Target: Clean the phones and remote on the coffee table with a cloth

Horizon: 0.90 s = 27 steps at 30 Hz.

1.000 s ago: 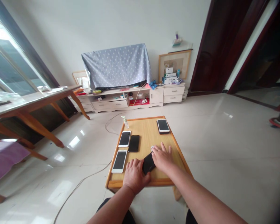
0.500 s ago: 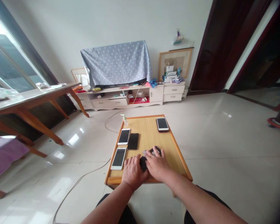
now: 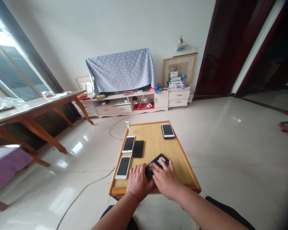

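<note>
A black phone (image 3: 163, 157) with a pale label near its far end lies slanted at the near part of the small wooden table (image 3: 150, 134). My left hand (image 3: 138, 182) grips its near left end, thumb on the near side. Over the phone's near right side lies my right hand (image 3: 166, 177), fingers spread and fingertips on its surface. A small greyish, shiny patch (image 3: 150, 165) shows by those fingertips; what it is I cannot make out. Left of my hands lie a white phone (image 3: 123, 167), another white phone (image 3: 129, 144) and a black phone (image 3: 138, 149).
A stack of phones (image 3: 168, 130) with a white one on top sits at the table's far right. A small pump bottle (image 3: 130, 127) stands at the far left corner. Beyond are a low white cabinet (image 3: 161, 100) and a cloth-covered shape (image 3: 122, 72). A cable (image 3: 86, 186) crosses the floor.
My right hand has slid slightly toward me and right, uncovering more of the black phone and its label. The left hand keeps its grip. The whole view has shifted slightly.
</note>
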{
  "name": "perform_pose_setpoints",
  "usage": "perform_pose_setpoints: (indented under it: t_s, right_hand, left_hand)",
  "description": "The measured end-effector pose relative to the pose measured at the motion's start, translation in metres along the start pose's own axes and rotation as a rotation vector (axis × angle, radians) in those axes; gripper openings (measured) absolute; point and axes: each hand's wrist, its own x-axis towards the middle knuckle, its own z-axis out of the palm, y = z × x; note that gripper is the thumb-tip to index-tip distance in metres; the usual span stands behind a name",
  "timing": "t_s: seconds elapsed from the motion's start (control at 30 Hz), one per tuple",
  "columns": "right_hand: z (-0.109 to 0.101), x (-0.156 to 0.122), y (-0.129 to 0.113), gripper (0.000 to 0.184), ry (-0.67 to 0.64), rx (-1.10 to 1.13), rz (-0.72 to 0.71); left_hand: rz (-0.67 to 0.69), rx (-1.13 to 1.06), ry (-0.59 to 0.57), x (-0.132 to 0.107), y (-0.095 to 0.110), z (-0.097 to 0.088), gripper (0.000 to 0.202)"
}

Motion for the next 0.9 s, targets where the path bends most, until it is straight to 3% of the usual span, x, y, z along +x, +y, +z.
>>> perform_pose_setpoints:
  t_s: [0.17,0.37,0.53,0.6,0.77,0.9]
  right_hand:
    - [-0.008,-0.005,0.019,0.054,0.059,-0.059,0.207]
    - [0.005,-0.023,0.005,0.052,0.007,0.006,-0.012]
    - [-0.013,-0.024,0.024,0.056,0.023,-0.048,0.216]
    - [-0.011,-0.028,0.024,0.056,0.027,-0.044,0.208]
    - [0.001,-0.038,0.008,0.052,0.001,0.012,0.017]
    - [-0.011,-0.028,0.019,0.054,0.012,-0.026,0.158]
  left_hand:
    - [-0.003,0.004,-0.011,-0.001,0.002,-0.003,0.061]
    - [-0.001,0.009,-0.013,0.000,0.003,-0.003,0.057]
    - [0.013,0.018,-0.014,0.002,0.003,-0.001,0.056]
    - [0.020,0.019,-0.008,0.002,0.003,0.000,0.056]
    - [0.024,0.018,0.004,0.002,0.002,0.004,0.057]
    - [0.020,0.023,-0.011,0.002,0.003,0.002,0.055]
